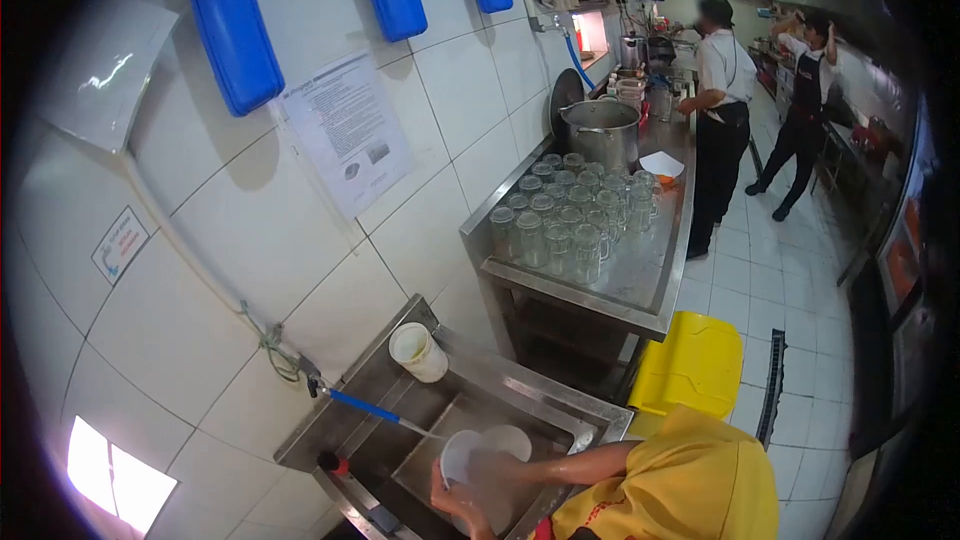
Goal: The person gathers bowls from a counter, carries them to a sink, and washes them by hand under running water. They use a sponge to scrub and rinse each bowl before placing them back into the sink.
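Note:
My left hand (447,496) grips the rim of a translucent white plastic container (478,448), held tilted over the steel sink (400,470). My right forearm comes out of a yellow sleeve and ends at the container. My right hand (500,467) shows only dimly through the plastic, so its grip is unclear. A thin stream of water runs from the blue hose nozzle (365,407) on the wall tap to the container's edge.
A white cup (418,351) stands on the sink's back rim. Several upturned glasses (570,215) and a large pot (601,130) crowd the steel counter (600,302) beyond. A yellow bin (690,365) stands beside it. Two people (722,100) work farther down the tiled aisle.

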### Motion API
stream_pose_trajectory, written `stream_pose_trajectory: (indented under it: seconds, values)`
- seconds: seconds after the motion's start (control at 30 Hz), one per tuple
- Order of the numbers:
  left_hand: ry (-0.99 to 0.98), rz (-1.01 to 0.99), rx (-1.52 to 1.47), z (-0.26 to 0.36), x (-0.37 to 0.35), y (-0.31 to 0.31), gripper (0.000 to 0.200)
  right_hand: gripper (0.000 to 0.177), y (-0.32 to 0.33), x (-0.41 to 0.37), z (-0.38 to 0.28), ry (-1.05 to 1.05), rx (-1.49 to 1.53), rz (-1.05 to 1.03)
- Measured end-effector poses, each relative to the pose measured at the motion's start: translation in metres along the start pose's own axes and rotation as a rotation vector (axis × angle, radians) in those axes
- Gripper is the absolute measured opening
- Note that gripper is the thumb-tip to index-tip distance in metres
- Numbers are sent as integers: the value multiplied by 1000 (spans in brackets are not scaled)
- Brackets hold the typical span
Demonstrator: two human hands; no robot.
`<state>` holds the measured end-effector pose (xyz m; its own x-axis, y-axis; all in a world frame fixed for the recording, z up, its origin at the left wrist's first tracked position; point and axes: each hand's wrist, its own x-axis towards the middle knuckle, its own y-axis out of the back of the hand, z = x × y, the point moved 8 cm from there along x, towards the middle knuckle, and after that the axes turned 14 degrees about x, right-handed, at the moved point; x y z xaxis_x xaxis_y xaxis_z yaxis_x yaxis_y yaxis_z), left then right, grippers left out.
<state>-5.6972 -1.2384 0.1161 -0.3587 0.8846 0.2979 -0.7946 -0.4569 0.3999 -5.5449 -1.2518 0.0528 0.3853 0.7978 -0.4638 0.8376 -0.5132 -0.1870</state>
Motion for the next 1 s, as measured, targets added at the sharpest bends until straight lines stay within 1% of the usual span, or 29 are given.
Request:
stream_pose_trajectory:
  seconds: [0.07, 0.1, 0.13, 0.2, 0.23, 0.27, 0.33, 0.37, 0.4, 0.43, 0.47, 0.5, 0.53, 0.6, 0.63, 0.67, 0.7, 0.73, 0.77, 0.8, 0.87, 0.9, 0.97, 1.0]
  values:
    - [-52, -111, -43, 26, -6, 6, 45, 62, -8, 67, 44, 211, -331, -477]
    - [-48, -100, 22, 9, -1, 6, 44, 49, -21, 133, 104, 402, -462, -556]
    - [-47, -96, 30, 10, 5, 13, 44, 49, -25, 124, 88, 399, -457, -563]
    - [-254, -381, 234, 31, 1, -3, 45, 36, -47, 40, -34, 1045, -627, -749]
    - [-292, -326, 317, 25, -2, -8, 46, 20, -68, 10, -50, 990, -1041, -911]
    - [-289, -332, 315, 26, -2, -14, 46, 20, -62, 13, -52, 984, -1043, -910]
    - [-192, -261, 204, 20, 6, -5, 48, 18, -54, 22, -61, 1063, -740, -772]
    - [-102, -261, 160, 20, 7, -5, 51, 30, -49, 40, -55, 919, -659, -727]
    - [-78, -240, 163, 23, 7, -8, 51, 30, -48, 43, -44, 912, -668, -758]
    - [40, -151, -128, 16, 9, -6, 52, 28, -35, 67, -20, 513, -472, -600]
    - [149, -49, -414, 4, 11, -4, 54, 27, -23, 79, 18, 113, -285, -426]
    - [155, 49, -386, -9, 13, -5, 53, 33, -33, 71, 31, 172, -142, -448]
    - [167, 147, -353, -21, 11, -2, 52, 33, -40, 60, 43, 141, -165, -484]
    - [236, 238, -309, -18, 1, 8, 48, 40, -40, 37, 60, -75, 344, -441]
    - [254, 187, -341, -28, 2, 6, 45, 48, -36, 44, 59, -47, 113, -470]
    - [273, 137, -374, -36, 3, 8, 42, 48, -32, 54, 49, 33, -111, -485]
    - [319, 180, -352, -38, 4, 22, 42, 48, -25, 53, 25, -50, -228, -489]
    - [157, 22, -200, -24, 16, 25, 37, 49, -22, 53, -13, 82, -561, -512]
    - [4, -153, -54, -9, 25, 21, 32, 53, -35, 32, -64, 275, -535, -648]
    - [-142, -344, 83, 4, 25, 10, 27, 44, -52, 26, -80, 775, -718, -803]
    - [-344, -356, 251, 24, 18, 1, 23, 31, -72, 12, -79, 1244, -1027, -838]
    - [-309, -357, 251, 22, 15, -2, 23, 31, -80, 11, -83, 1220, -1037, -868]
    - [-243, -291, 181, 22, 13, -2, 27, 21, -93, -6, -94, 1243, -1043, -995]
    - [-233, -290, 177, 24, 14, -3, 27, 21, -91, -2, -91, 1236, -1049, -1003]
